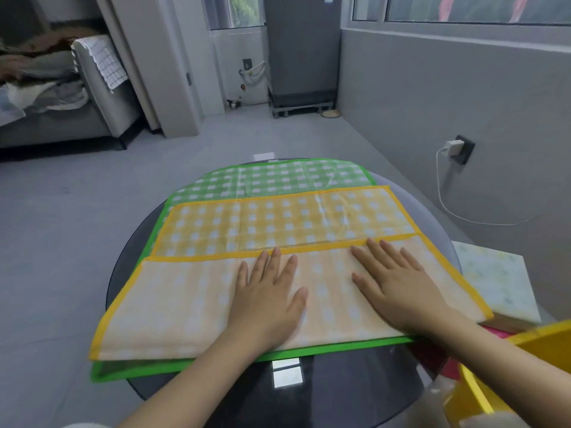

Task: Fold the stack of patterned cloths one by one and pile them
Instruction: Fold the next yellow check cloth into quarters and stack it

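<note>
Worktop: a round, dark, shiny glass worktop is sitting low in the middle of the room, and a window's light is shining back off it.
Yellow cloth: a yellow checked cloth with a yellow edge is lying flat on the worktop, with its near part folded up over itself so the pale back is showing.
Green cloth: a green checked cloth is lying under the yellow one and is sticking out at the far side, the left side and the near edge.
Left hand: the left hand is pressing flat on the folded part, fingers straight and spread.
Right hand: the right hand is pressing flat just beside it, fingers straight too; the two hands are lying a little apart.
Right side: a pale folded cloth is lying at the right of the worktop, and a yellow tub is sitting near the right arm.
Floor: grey tiles are running all around.
Room: a grey sofa is standing at the far left, a tall grey fridge at the back, and a white charger is plugged into the grey wall at the right.
</note>
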A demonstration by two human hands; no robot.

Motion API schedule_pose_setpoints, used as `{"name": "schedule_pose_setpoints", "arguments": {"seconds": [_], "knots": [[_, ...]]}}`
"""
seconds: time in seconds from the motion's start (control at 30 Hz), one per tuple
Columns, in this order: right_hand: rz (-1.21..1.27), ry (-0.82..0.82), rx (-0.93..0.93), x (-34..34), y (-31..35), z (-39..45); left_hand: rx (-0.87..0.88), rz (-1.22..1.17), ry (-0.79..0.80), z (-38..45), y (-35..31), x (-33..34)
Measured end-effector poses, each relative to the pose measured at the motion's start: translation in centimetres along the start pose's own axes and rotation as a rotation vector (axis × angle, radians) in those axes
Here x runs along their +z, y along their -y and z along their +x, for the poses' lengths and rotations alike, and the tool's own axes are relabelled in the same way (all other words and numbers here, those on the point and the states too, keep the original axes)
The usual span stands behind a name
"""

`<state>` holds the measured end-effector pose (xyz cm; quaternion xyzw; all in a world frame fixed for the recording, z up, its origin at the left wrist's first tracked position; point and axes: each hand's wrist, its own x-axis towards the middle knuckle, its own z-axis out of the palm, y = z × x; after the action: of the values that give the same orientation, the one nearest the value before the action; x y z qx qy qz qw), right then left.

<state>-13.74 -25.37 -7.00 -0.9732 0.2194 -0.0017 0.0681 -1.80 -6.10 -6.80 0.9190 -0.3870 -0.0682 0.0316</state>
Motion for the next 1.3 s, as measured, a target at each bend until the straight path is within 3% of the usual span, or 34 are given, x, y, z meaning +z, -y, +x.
{"name": "schedule_pose_setpoints", "arguments": {"seconds": [0.17,0.37,0.57,0.7,0.83,1.1,1.3], "knots": [[-0.01,-0.008,0.091,-0.8,-2.7,-0.6,0.002,0.001,0.001,-0.1,0.1,-0.1],[0.031,0.008,0.113,-1.1,-1.4,-0.3,0.003,-0.001,-0.002,-0.1,0.0,0.1],[0.164,-0.048,-0.158,-0.4,5.1,1.2,0.003,-0.029,-0.008,-0.1,-0.1,-0.1],[0.119,-0.042,-0.229,0.8,6.9,2.3,0.037,-0.061,-0.014,-0.1,0.6,-0.1],[0.054,-0.05,-0.21,1.1,6.9,2.3,0.029,-0.032,-0.031,-0.9,3.4,-0.1],[0.017,-0.031,-0.202,0.8,7.0,2.3,-0.182,-0.006,-0.066,-4.1,12.7,-0.6],[-0.01,-0.014,-0.208,0.8,7.1,2.3,-0.192,-0.017,-0.048,-4.6,14.0,-0.7]]}}
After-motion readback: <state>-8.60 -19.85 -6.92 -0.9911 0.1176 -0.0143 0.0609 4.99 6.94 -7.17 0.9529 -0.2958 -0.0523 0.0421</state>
